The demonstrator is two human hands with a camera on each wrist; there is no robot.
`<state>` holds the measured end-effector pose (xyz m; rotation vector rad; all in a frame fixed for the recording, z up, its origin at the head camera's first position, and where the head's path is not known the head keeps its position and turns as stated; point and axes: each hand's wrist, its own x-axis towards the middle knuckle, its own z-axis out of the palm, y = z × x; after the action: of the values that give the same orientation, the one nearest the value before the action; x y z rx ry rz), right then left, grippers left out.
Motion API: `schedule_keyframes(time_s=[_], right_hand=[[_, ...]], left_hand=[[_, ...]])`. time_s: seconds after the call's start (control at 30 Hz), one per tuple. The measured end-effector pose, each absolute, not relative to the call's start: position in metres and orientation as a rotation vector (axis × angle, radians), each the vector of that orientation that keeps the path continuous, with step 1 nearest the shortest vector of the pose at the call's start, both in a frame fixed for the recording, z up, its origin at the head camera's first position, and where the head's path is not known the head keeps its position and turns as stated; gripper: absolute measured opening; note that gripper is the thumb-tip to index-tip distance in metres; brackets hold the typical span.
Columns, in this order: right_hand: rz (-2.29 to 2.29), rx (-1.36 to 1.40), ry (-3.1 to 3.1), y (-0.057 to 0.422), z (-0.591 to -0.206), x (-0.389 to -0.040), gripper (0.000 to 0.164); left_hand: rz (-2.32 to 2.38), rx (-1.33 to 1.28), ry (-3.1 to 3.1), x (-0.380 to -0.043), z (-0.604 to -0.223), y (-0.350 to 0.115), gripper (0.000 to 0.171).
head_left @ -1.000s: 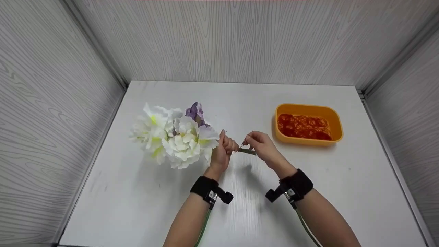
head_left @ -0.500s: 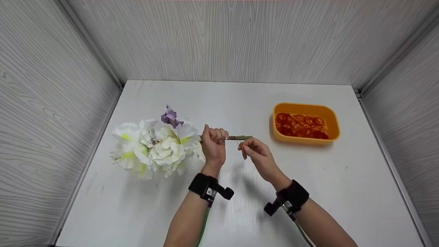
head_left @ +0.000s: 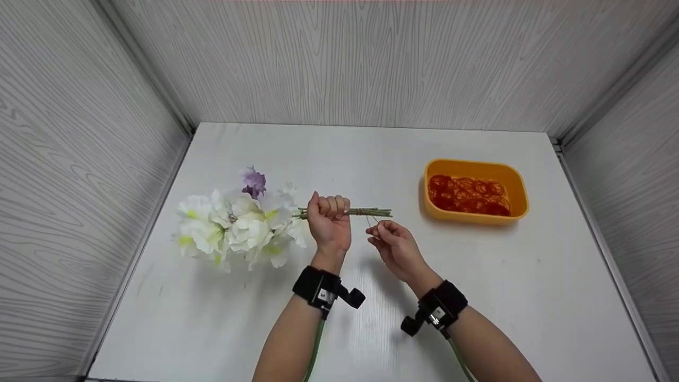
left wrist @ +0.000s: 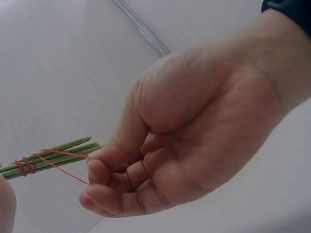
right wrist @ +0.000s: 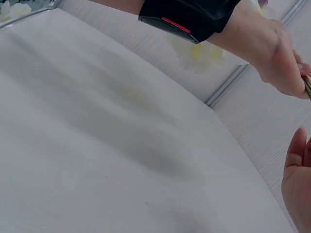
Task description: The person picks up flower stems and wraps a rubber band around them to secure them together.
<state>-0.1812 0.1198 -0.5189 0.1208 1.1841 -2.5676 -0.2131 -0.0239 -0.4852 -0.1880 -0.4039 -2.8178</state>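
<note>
My left hand (head_left: 330,223) grips a bunch of green stems (head_left: 379,212), held level above the table. White and yellow flower heads (head_left: 246,231) and one purple flower (head_left: 254,183) spread to the left of that fist. A red elastic band (left wrist: 32,166) is wound round the stems in several turns. Its loose loop is stretched taut toward my right hand (head_left: 399,253), which pinches it just below the stem ends. In the left wrist view the right hand (left wrist: 194,131) fills the middle. The right wrist view shows only parts of both hands at its right edge.
A yellow-orange tub (head_left: 472,217) with many red elastic bands (head_left: 467,197) stands at the back right of the white table (head_left: 297,339). Grained panels (head_left: 339,63) close off the back and both sides. Each wrist wears a black strap with a camera.
The bouquet and left hand have moved left, and the stems have turned level with more of them showing. My right hand has drawn the band down, away from the stems.
</note>
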Motion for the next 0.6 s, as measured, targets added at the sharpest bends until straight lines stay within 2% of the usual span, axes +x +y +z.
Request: schedule_keyframes(time_s=[0.4,0.6], right_hand=[[-2.367,0.09,1.276,0.147,-0.508,-0.204,0.016],[-2.331,0.076,1.328,0.158,-0.497,-0.21,0.013]], left_hand=[[-2.949,-0.274,-0.292,-0.205,-0.486,-0.03,0.041],[-2.967,-0.377,-0.388,-0.205,-0.485,-0.031,0.041]])
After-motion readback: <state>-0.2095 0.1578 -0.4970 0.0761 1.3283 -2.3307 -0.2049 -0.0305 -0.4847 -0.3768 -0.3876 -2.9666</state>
